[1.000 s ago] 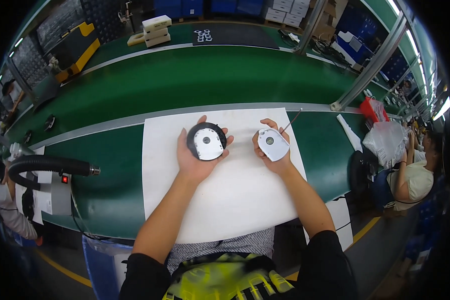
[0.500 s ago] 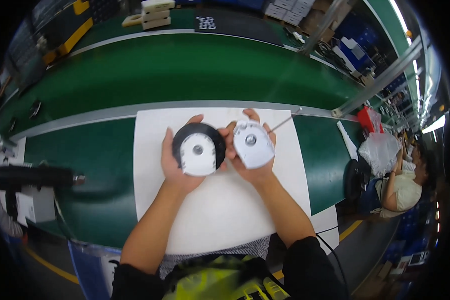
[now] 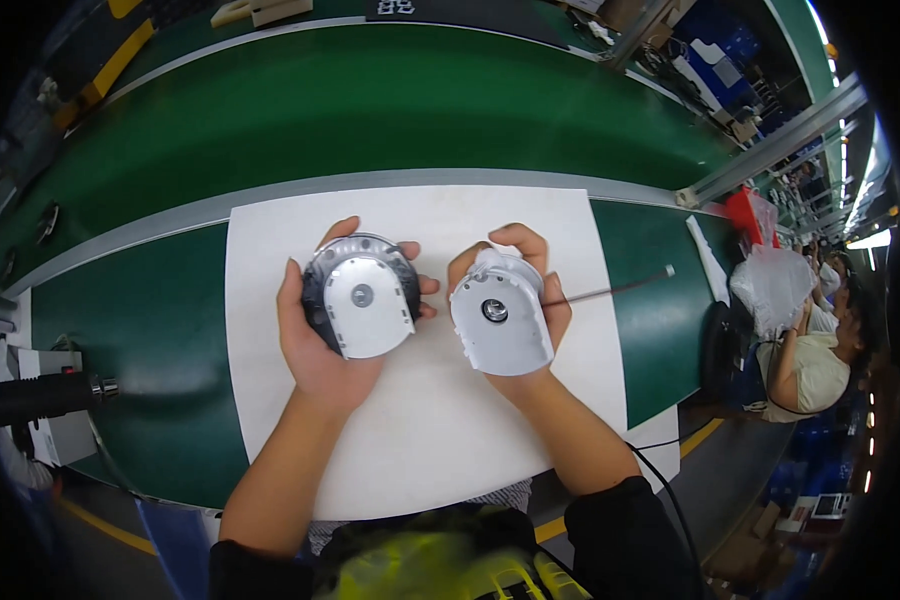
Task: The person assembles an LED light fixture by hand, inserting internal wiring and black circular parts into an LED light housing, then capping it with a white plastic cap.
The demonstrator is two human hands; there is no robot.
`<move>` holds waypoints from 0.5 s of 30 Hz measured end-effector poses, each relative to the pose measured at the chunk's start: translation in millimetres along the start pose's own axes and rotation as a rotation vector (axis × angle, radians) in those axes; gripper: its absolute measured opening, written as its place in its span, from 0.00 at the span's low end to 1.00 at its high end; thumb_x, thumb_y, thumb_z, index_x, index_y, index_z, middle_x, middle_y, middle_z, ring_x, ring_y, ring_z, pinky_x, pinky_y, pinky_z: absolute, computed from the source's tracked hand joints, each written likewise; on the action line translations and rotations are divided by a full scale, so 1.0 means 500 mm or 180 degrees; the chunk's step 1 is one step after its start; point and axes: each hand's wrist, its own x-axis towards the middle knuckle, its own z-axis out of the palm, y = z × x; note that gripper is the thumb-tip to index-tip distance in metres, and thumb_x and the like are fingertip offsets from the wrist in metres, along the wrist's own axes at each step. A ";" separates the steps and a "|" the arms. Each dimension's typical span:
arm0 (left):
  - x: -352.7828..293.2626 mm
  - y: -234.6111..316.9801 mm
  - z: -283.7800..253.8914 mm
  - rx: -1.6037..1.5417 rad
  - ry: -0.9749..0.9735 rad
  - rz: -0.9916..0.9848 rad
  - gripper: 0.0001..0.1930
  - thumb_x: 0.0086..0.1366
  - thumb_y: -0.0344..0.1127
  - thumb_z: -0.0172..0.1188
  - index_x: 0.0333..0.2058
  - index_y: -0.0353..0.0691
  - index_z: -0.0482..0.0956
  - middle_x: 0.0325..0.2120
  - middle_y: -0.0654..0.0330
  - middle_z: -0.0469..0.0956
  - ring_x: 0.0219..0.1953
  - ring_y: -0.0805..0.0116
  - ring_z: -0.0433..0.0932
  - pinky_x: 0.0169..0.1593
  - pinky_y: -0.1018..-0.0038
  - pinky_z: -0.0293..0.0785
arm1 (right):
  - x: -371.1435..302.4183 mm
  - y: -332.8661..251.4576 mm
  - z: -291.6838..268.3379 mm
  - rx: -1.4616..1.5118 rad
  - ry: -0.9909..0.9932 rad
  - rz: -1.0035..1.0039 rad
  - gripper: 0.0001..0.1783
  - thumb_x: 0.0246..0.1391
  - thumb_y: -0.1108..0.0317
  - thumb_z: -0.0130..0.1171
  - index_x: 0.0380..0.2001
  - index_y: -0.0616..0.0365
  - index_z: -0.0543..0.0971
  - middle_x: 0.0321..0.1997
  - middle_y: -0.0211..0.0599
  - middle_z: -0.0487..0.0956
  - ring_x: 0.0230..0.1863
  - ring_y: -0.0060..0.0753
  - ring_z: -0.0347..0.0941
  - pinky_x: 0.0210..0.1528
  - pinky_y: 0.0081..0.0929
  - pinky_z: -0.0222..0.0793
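Housing (image 3: 505,340) apparently fore-aft, flat end nearest

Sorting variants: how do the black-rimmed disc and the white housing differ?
The black-rimmed disc has a dark body around its white face; the white housing shows no dark surround.
A thin cable extends from beside the white housing; none shows on the black-rimmed disc.
The disc's hub looks plain grey; the housing's has a dark ring.
Both have a white face with a round centre.

Short black sleeves (image 3: 625,530), bright yellow-and-black garment front (image 3: 410,568), grey patterned cloth (image 3: 512,496) at the lap.
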 end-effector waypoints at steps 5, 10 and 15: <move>-0.021 -0.022 0.015 0.1499 -0.0014 0.0454 0.32 0.71 0.61 0.32 0.62 0.44 0.59 0.51 0.50 0.71 0.47 0.56 0.77 0.48 0.62 0.76 | -0.005 0.017 -0.036 -0.2634 -0.0199 -0.1542 0.32 0.65 0.39 0.35 0.55 0.56 0.58 0.38 0.45 0.71 0.35 0.30 0.66 0.33 0.27 0.64; -0.038 -0.034 0.015 0.2103 -0.0314 0.0629 0.33 0.70 0.60 0.36 0.62 0.40 0.56 0.56 0.52 0.64 0.58 0.64 0.64 0.63 0.68 0.57 | -0.006 0.023 -0.023 -0.3761 -0.0586 -0.1996 0.33 0.58 0.40 0.47 0.52 0.57 0.73 0.38 0.47 0.71 0.31 0.43 0.68 0.32 0.36 0.65; -0.040 -0.038 0.010 0.2491 -0.0311 0.0723 0.34 0.70 0.62 0.37 0.61 0.39 0.56 0.57 0.52 0.61 0.60 0.62 0.61 0.64 0.67 0.55 | -0.011 0.019 -0.009 -0.4124 -0.0595 -0.2082 0.32 0.59 0.40 0.44 0.52 0.54 0.74 0.39 0.46 0.71 0.29 0.39 0.66 0.31 0.34 0.63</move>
